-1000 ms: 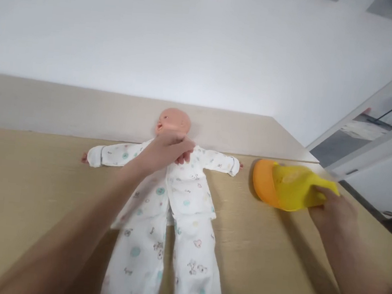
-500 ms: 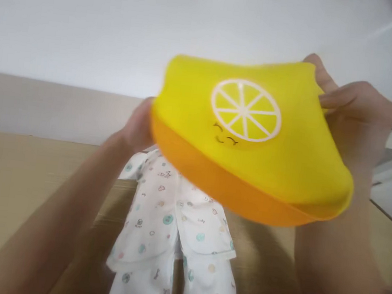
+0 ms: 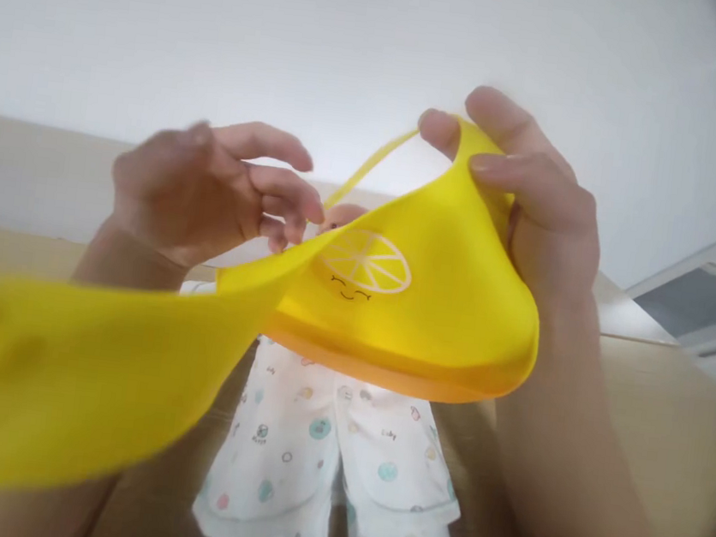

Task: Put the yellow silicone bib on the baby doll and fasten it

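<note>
A yellow bib with an orange lower pocket edge [image 3: 441, 330], a lemon slice and a smiling face printed on it, is held up in front of me. My right hand [image 3: 535, 185] pinches its upper right neck part between thumb and fingers. One wide strap swings loose toward the lower left, blurred. Beside the neck opening, my left hand [image 3: 212, 187] has its fingers apart and slightly curled, holding nothing. Behind and below the bib lies a baby doll in a white printed top and trousers [image 3: 293, 434]; most of its head is hidden.
The doll lies on a light brown wooden surface [image 3: 636, 438]. A pale wall [image 3: 230, 30] rises behind it. At the right edge, beyond the wood, stand white and grey things [image 3: 703, 299] that I cannot make out.
My left hand has let go of the bib's left side, and that strap has dropped to the lower left. My right hand has moved left with the bib, tilting it and showing its neck opening.
</note>
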A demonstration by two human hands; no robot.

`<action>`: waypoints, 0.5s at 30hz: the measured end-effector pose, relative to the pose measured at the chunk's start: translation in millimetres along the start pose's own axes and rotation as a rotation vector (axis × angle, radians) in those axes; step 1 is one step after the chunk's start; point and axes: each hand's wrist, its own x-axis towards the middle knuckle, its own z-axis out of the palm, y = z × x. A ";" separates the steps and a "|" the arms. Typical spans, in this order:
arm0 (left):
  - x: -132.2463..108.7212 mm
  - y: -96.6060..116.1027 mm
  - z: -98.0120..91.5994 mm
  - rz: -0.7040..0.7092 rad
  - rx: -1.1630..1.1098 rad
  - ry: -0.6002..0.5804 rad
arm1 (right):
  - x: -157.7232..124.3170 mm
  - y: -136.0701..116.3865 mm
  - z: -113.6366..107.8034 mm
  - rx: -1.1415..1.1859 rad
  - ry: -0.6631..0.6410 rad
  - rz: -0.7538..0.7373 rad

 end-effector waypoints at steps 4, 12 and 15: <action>-3.7 -3.9 5.1 0.056 0.043 -0.063 | -2.1 4.0 5.0 0.020 0.057 0.029; 3.6 -37.0 -17.6 -0.057 0.157 -0.032 | 21.4 25.9 -27.9 -0.104 -0.017 -0.007; 0.8 -43.6 -25.3 -0.059 0.239 -0.049 | 27.8 34.3 -33.1 -0.103 0.022 -0.009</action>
